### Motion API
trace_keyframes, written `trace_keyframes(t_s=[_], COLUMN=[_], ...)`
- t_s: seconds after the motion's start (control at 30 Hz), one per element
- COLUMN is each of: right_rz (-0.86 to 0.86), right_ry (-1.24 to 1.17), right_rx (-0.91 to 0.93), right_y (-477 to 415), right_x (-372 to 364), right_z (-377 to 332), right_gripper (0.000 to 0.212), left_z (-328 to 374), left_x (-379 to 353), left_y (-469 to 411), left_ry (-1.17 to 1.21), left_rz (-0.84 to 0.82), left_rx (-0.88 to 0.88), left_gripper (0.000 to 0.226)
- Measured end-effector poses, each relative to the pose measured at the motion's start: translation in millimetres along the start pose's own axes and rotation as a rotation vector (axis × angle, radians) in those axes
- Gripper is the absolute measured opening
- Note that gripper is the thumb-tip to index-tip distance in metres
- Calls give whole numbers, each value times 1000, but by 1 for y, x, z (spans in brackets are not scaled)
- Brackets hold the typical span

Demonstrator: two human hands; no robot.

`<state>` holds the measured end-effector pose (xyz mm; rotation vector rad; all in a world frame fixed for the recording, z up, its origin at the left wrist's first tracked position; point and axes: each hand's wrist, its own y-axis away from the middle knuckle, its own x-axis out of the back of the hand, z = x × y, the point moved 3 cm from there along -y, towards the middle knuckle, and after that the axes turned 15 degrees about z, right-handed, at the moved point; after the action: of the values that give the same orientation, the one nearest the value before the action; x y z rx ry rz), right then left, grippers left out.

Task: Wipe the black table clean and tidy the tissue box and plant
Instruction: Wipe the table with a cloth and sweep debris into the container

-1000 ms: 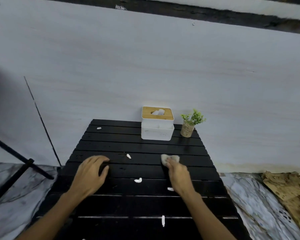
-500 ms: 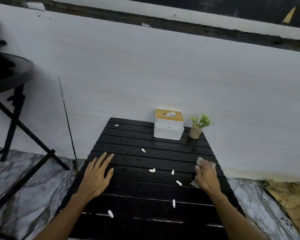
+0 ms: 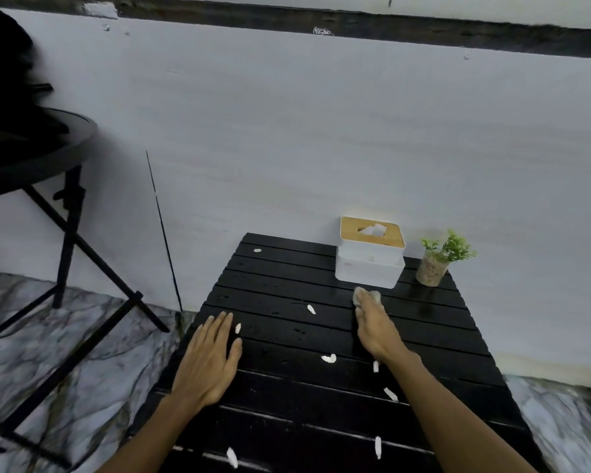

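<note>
The black slatted table (image 3: 280,295) stands against a pale wall. At its far edge sits a white tissue box (image 3: 370,264) with a wooden lid, and right of it a small green plant (image 3: 437,259) in a glass pot. My right hand (image 3: 377,327) presses a crumpled tissue wad (image 3: 365,297) onto the slats just in front of the box. My left hand (image 3: 209,361) lies flat with fingers spread on the table's left edge. Several white paper scraps (image 3: 328,358) are scattered over the slats.
A round black side table (image 3: 31,155) on crossed legs stands at the left over the marble floor (image 3: 65,370). The wall runs right behind the slatted table. Brown crumpled material shows at the far right edge.
My right hand has slid the tissue wad from the table's right edge inward and farther back, up to the tissue box. The left hand stays flat on the left side. The view shifted left.
</note>
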<state>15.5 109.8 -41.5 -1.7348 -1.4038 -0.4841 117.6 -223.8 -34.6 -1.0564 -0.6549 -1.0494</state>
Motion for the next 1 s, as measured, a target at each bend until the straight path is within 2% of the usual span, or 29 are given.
trace_keyframes(t_s=[0.1,0.2,0.27,0.33,0.4,0.47,0.57,0.63,0.7,0.8,0.83,0.9,1.0], right_rz=[-137,-270,-336,-313,-179,-63,-36,-36,-134,-351,-375,-329,-97], right_ry=[-68,-130,-178,-317,-403,-280,-75,-20,-56,-110,-118,-157,-221], right_rx=[67,215,236,62,-92,-82,0,78,131,225,268,331,170], right_y=[-7,0,6,3,-15,-39,-60,-64,-62,-51,-47,-44,-67], right_x=[-24,-33,-29,-19,-15,-27,-57,-68,-71,-69,-67,-61,-61], right_z=[-22,-45,-57,-68,-73,-72,-80,-90,-98,-103,-103,-100,-92], right_gripper=[48,47,44,42,44,41,25,23,22,45,44,35,32], left_z=[-2,-4,-7,-10,-13,-13,-11,-10,-11,-14,-15,-15,-16], left_x=[-8,-15,-18,-19,-20,-20,-19,-19,-21,-23,-24,-24,-25], left_y=[-17,-38,-51,-58,-59,-57,-57,-57,-58,-60,-60,-60,-60], left_ry=[20,38,54,77,100,106,111,103,101,97,91,76,31], left_rz=[-19,-46,-60,-45,-15,-6,-15,-8,19,32,33,34,46], left_rx=[11,-8,-19,-36,-51,-60,-53,-50,-33,-2,-5,-16,-39], left_gripper=[84,80,75,74,78,82,84,82,80,79,79,79,76])
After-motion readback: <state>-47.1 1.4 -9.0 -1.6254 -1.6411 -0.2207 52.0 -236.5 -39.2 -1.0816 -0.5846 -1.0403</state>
